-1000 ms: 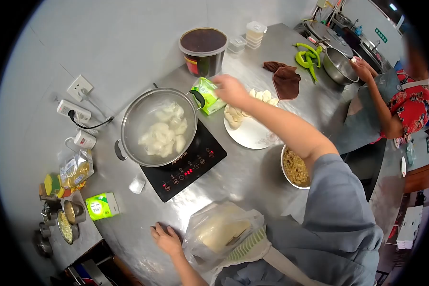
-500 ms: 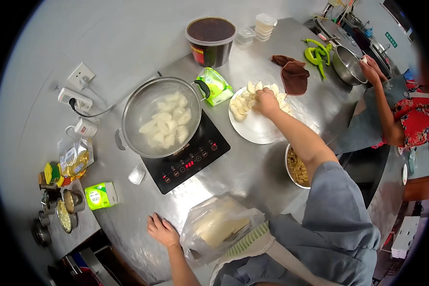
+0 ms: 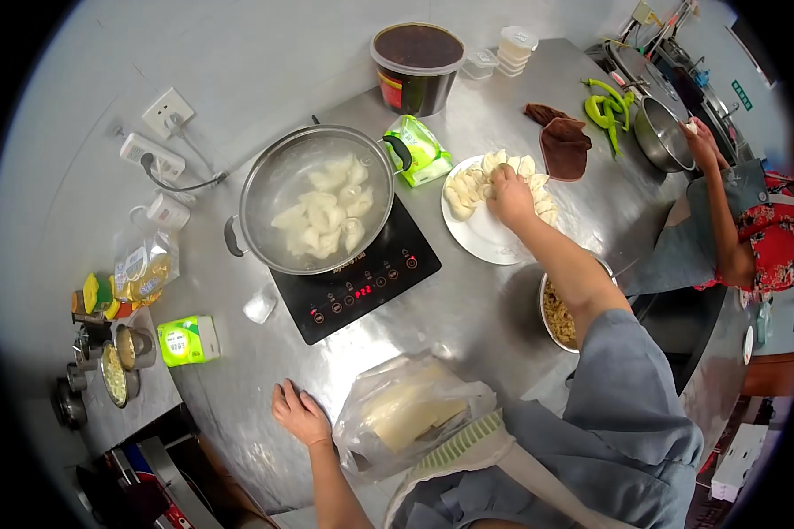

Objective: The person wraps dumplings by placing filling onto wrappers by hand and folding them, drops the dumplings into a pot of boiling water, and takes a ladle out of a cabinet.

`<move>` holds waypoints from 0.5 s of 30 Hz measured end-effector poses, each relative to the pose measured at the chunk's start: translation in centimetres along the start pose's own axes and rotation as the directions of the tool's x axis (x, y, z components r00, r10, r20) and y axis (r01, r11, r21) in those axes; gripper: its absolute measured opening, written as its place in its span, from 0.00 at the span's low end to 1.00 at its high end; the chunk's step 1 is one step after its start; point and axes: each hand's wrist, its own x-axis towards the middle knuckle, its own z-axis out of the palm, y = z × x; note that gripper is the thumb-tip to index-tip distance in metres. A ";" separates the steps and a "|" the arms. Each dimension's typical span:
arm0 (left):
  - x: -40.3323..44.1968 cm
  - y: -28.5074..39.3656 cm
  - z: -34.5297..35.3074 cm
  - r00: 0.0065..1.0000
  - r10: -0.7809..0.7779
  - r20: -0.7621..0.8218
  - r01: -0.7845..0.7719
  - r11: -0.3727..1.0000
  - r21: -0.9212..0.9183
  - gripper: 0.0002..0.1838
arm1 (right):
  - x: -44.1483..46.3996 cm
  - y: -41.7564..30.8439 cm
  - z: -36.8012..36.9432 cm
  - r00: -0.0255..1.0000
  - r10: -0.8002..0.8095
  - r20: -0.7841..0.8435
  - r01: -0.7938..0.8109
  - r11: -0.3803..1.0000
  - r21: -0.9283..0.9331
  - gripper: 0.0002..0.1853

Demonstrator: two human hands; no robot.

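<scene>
My right hand (image 3: 510, 196) reaches onto a white plate (image 3: 481, 236), its fingers closed at the dumplings (image 3: 469, 191); what they grip is hidden. On the metal table (image 3: 238, 432) my left hand (image 3: 300, 414) rests with fingers apart, holding nothing. A steaming pot (image 3: 260, 198) stands on a black induction cooker (image 3: 379, 286), with several dumplings (image 3: 326, 212) in it. Beside my left forearm lies a clear plastic bag (image 3: 406, 414) with pale dough inside. Below the plate, a bowl of filling (image 3: 558, 319) is partly hidden by my right arm.
Green tissue packs (image 3: 419, 152) (image 3: 188, 340) lie by the pot and at the left. Behind are a dark tub (image 3: 419, 66), brown cloth (image 3: 565, 148) and green peppers (image 3: 607, 110). At right, another person (image 3: 723, 220) holds something small near a metal bowl (image 3: 663, 137).
My right hand has moved from above the tissue pack near the pot to the dumplings on the plate. My left hand stays on the table. The view has shifted slightly.
</scene>
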 end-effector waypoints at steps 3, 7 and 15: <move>0.0 0.0 0.0 1.000 0.012 -0.019 -0.012 1.000 0.013 0.23 | -1.1 0.2 1.4 0.978 -0.069 -0.195 0.058 0.996 -0.062 0.20; 0.0 -0.1 0.0 0.999 0.026 -0.028 -0.025 0.999 0.036 0.22 | -1.6 0.3 1.7 0.984 -0.106 -0.146 0.088 0.988 -0.127 0.19; 0.0 0.0 0.0 0.999 0.031 -0.035 -0.030 0.999 0.027 0.22 | -2.1 -0.8 0.0 0.989 -0.064 -0.132 0.063 0.998 -0.009 0.21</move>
